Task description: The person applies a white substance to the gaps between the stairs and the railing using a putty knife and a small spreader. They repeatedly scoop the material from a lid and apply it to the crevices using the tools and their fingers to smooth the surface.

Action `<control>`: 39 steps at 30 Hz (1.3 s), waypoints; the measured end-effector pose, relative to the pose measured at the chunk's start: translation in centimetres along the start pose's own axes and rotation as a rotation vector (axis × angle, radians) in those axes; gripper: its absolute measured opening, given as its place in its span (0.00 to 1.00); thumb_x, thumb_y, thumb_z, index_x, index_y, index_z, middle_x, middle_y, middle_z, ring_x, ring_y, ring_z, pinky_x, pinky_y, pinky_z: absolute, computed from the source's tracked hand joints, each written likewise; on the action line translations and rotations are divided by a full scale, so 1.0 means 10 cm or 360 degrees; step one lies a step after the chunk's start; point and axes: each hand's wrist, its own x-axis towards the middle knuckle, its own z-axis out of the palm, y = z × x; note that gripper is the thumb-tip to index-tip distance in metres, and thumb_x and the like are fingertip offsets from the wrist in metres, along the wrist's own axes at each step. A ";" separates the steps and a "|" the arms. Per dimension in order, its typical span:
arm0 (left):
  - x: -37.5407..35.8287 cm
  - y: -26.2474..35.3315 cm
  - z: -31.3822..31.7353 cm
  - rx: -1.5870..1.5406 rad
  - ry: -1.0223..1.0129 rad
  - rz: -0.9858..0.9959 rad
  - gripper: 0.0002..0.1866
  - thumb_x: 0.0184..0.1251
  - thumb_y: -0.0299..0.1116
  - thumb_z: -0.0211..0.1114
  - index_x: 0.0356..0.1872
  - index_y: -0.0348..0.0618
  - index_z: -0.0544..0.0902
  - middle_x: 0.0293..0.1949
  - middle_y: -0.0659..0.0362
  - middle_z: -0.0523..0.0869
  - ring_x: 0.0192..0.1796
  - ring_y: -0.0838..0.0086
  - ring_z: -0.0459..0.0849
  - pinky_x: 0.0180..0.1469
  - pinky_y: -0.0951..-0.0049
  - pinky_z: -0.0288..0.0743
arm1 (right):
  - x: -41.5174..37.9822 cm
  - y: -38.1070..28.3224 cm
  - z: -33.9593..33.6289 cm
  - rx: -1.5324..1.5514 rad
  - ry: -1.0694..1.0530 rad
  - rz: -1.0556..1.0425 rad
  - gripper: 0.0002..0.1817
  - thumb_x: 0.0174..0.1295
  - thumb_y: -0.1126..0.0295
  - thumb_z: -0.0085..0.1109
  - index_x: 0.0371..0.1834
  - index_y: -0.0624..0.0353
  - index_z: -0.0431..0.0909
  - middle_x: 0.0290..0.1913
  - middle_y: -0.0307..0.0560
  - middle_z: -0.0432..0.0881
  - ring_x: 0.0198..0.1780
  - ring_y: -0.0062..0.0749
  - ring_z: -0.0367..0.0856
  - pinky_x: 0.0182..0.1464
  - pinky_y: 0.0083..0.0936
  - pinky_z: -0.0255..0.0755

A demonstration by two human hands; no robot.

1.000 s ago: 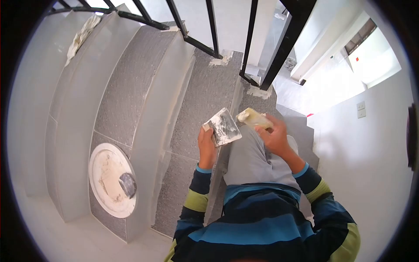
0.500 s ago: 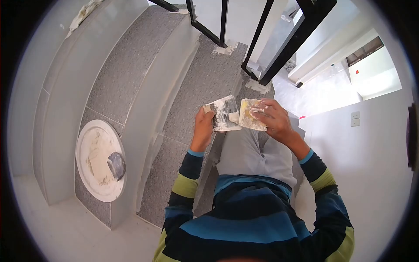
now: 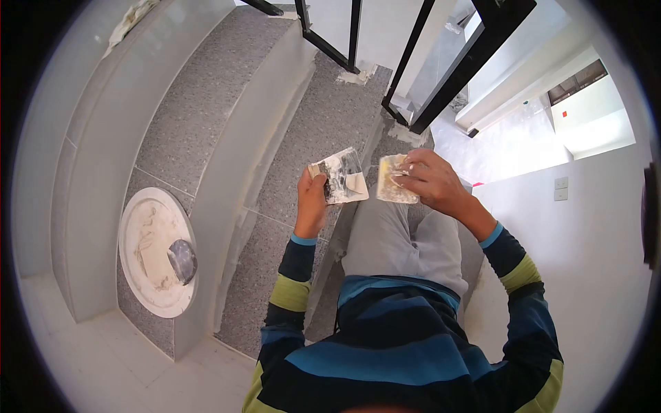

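Observation:
My left hand [image 3: 311,201] is closed around the handle end of a putty knife [image 3: 342,172]. Its wide blade is smeared with white filler, with a smooth white patch near the right corner. Across a small gap, my right hand [image 3: 437,180] grips a yellowish, filler-caked scraper [image 3: 391,187], fingers spread over its face and the thumb mostly hidden. White paste also marks the fingertips of that hand. Both tools are held up over my knees, apart from each other.
A round white tray [image 3: 132,272] with filler residue and a grey, curved piece [image 3: 182,261] lies on a speckled stair tread [image 3: 200,110] to the left. Black railing posts [image 3: 451,76] stand ahead. A white wall [image 3: 551,255] with a switch plate [image 3: 561,188] is at right.
The two tools have drawn apart: the putty knife has moved a little left with my left hand. My right hand and the scraper stay nearly in place.

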 end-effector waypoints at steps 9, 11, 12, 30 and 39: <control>0.04 0.02 -0.17 -0.0199 0.0055 -0.0182 0.12 0.63 0.29 0.44 0.43 0.38 0.72 0.37 0.56 0.80 0.32 0.73 0.82 0.28 0.75 0.77 | 0.14 0.19 0.10 0.0236 0.0066 0.0292 0.19 0.36 0.84 0.58 0.37 0.61 0.80 0.38 0.48 0.79 0.44 0.44 0.75 0.43 0.33 0.72; 0.08 -0.10 -0.13 -0.0376 0.0021 -0.0363 0.12 0.64 0.32 0.45 0.44 0.40 0.73 0.38 0.57 0.81 0.36 0.72 0.82 0.27 0.75 0.75 | 0.15 0.16 0.21 0.0366 0.0103 0.0349 0.18 0.40 0.85 0.56 0.37 0.60 0.80 0.41 0.48 0.79 0.43 0.44 0.76 0.45 0.32 0.71; 0.04 -0.09 0.01 -0.0471 0.0137 -0.0460 0.12 0.64 0.33 0.45 0.43 0.40 0.73 0.38 0.58 0.81 0.37 0.72 0.82 0.26 0.75 0.74 | 0.20 0.05 0.26 0.0485 0.0247 0.0522 0.19 0.40 0.85 0.56 0.38 0.59 0.80 0.43 0.49 0.79 0.44 0.44 0.77 0.45 0.32 0.72; 0.02 0.27 0.22 -0.0066 -0.0218 -0.0120 0.10 0.61 0.28 0.45 0.41 0.37 0.71 0.31 0.58 0.78 0.27 0.76 0.81 0.16 0.76 0.76 | 0.31 0.10 -0.11 0.0208 -0.0003 0.0108 0.20 0.36 0.75 0.67 0.39 0.55 0.81 0.38 0.46 0.77 0.47 0.45 0.74 0.48 0.35 0.71; 0.31 0.11 -0.26 0.0126 0.0097 0.0358 0.11 0.61 0.31 0.48 0.40 0.37 0.74 0.33 0.61 0.77 0.36 0.78 0.76 0.40 0.76 0.70 | 0.27 0.61 -0.13 0.0244 -0.0141 0.0457 0.17 0.47 0.84 0.53 0.42 0.61 0.75 0.36 0.53 0.77 0.41 0.47 0.75 0.45 0.34 0.70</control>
